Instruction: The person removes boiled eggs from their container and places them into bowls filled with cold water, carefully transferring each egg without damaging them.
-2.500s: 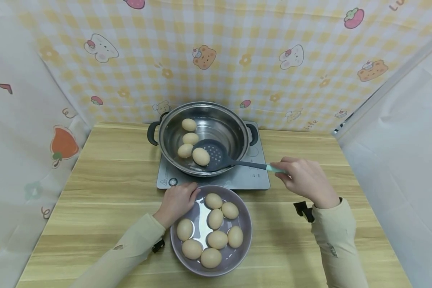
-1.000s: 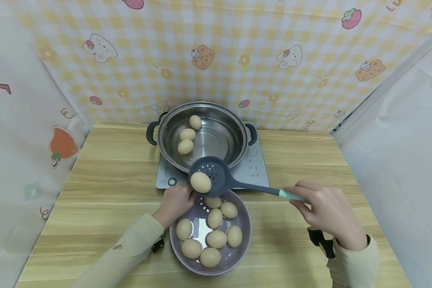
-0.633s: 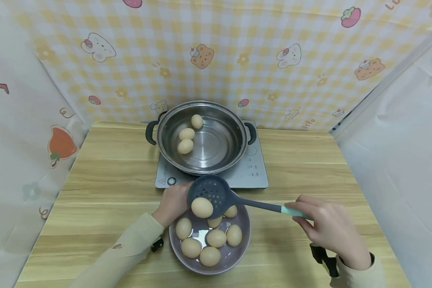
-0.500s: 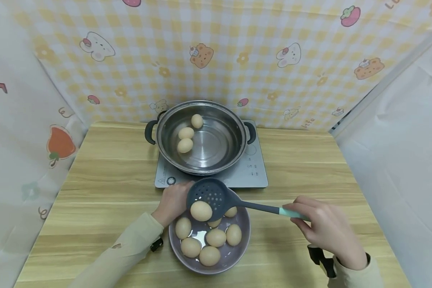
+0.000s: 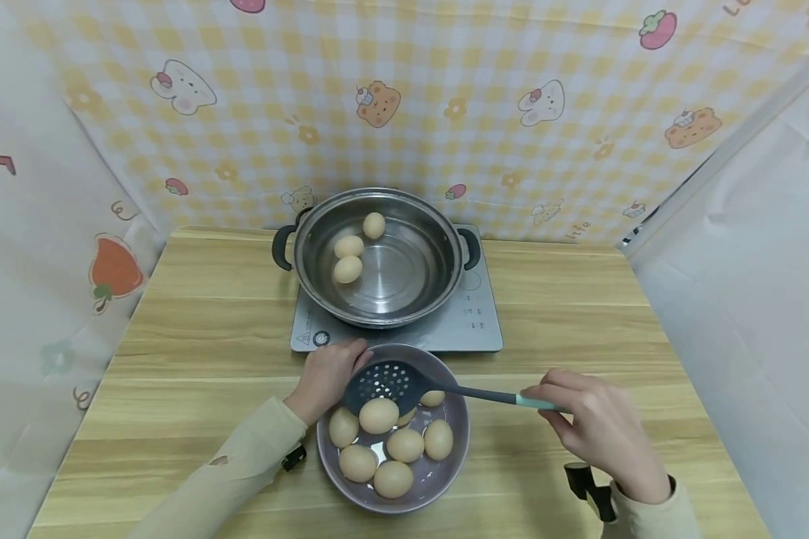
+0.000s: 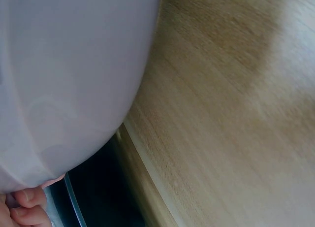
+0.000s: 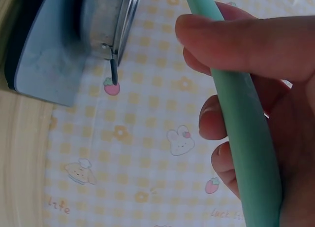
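Note:
My right hand (image 5: 596,427) grips the mint-green handle of a dark grey slotted skimmer (image 5: 386,379). In the right wrist view the thumb and fingers wrap that handle (image 7: 248,138). An egg (image 5: 379,415) lies at the near edge of the skimmer's head, low over a mauve bowl (image 5: 438,494) with several brown eggs (image 5: 392,479) in it. The head covers part of the eggs at the bowl's far side. My left hand (image 5: 326,378) holds the bowl's far-left rim; in the left wrist view, its curled fingers (image 6: 30,207) show below the bowl's side (image 6: 74,79).
Behind the bowl, a steel pot (image 5: 411,292) with black side handles holds three eggs (image 5: 347,269) in its left half. It stands on a flat induction cooker (image 5: 475,329). A checked cloth (image 5: 445,150) hangs behind the wooden table (image 5: 546,284).
The skimmer has lifted an egg out of the pot, come toward me and sunk low into the bowl. The eggs in the pot shifted slightly. My left hand stays at the rim.

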`<state>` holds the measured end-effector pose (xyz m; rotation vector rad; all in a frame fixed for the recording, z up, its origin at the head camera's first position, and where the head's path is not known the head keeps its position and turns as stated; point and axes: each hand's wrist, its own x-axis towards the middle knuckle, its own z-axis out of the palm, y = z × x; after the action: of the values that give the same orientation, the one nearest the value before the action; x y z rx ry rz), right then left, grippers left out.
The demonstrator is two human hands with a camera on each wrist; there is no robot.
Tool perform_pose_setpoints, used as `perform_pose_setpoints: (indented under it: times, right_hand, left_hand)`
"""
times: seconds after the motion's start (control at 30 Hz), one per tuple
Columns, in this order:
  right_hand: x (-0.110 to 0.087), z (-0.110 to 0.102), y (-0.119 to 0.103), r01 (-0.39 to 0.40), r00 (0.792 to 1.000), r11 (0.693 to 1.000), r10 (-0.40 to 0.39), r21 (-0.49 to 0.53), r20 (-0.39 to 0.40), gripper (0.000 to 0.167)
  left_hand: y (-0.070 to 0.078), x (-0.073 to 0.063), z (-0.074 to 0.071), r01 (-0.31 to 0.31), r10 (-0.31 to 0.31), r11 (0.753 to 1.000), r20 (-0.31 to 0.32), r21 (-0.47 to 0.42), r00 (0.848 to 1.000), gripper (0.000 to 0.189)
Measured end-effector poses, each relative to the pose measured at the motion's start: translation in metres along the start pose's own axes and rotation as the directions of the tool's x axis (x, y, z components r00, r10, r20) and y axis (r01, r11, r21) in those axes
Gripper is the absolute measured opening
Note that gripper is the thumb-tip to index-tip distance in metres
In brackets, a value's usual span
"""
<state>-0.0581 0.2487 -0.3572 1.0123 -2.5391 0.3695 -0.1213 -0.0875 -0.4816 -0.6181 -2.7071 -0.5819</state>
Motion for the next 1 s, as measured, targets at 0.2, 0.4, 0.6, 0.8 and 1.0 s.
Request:
perform_pose_setpoints:
  times: [0.2,0.4,0.6,0.8,1.0]
  right_hand:
    - [0.0005,0.0069,0.0005,0.033,0.998,0.999,-0.033,-0.011,-0.046,0.032]
    - [0.0016,0.0074,-0.0016,0.000,1.000,1.000,0.000,0.005,0.002,0.027]
    - [0.0023,0.0084,-0.0017,0.004,1.000,1.000,-0.004,-0.001,-0.011,0.027]
    - [0.0031,0.0086,-0.0024,0.025,0.998,1.000,-0.024,0.013,-0.052,0.029]
    - [0.0049,0.0094,-0.0015,0.066,0.989,0.998,-0.064,0.006,-0.135,0.032]
  left_hand:
    - [0.0002,0.0005,0.0001,0.006,-0.006,1.000,0.000,0.011,1.000,0.015]
    - [-0.0006,0.0000,0.0019,-0.014,0.015,0.999,-0.030,0.032,0.999,0.015]
    - [-0.0009,-0.0003,0.0030,-0.019,0.020,0.999,-0.037,0.036,0.999,0.014]
    - [-0.0012,-0.0004,0.0036,-0.021,0.023,0.999,-0.040,0.041,0.999,0.012]
    - [-0.0007,-0.0003,0.0030,-0.025,0.026,0.999,-0.050,0.035,0.998,0.012]
